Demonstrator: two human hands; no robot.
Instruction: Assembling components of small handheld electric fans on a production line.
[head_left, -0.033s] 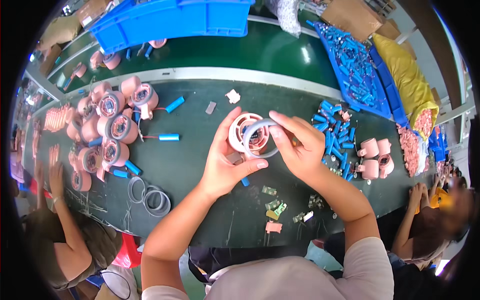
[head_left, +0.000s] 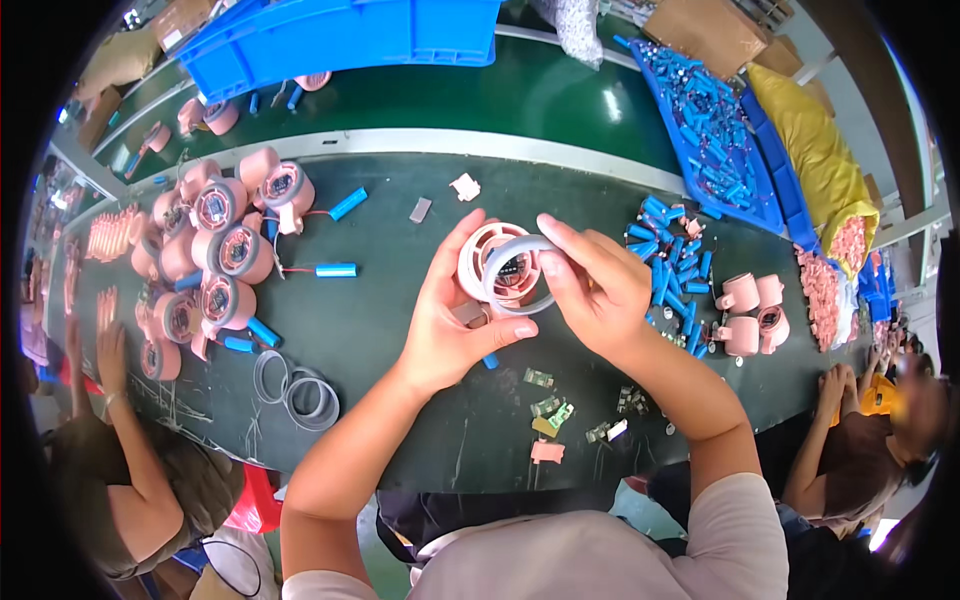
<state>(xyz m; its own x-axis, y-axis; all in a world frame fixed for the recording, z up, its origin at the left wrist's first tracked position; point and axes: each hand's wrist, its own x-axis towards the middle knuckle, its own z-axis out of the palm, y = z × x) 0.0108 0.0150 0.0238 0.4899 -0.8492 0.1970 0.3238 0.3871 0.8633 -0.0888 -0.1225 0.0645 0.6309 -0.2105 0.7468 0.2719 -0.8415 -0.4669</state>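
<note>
A round pink plastic housing rests in my left hand, its open face up with spokes and a small dark circuit board inside. Thumb and fingers of that hand wrap round its side. My right hand pinches a grey ring between thumb and fingers. The ring overlaps the right part of the housing's face at a tilt; whether the two touch cannot be made out. Just below my left thumb, the end of a blue battery cell shows. Several loose grey rings lie on the green table left of my left forearm.
Pink housings with grey rims are heaped at the left. Blue cells and pink housings lie at the right, small circuit boards nearer me. Blue bins stand beyond. Co-workers' arms are at both sides.
</note>
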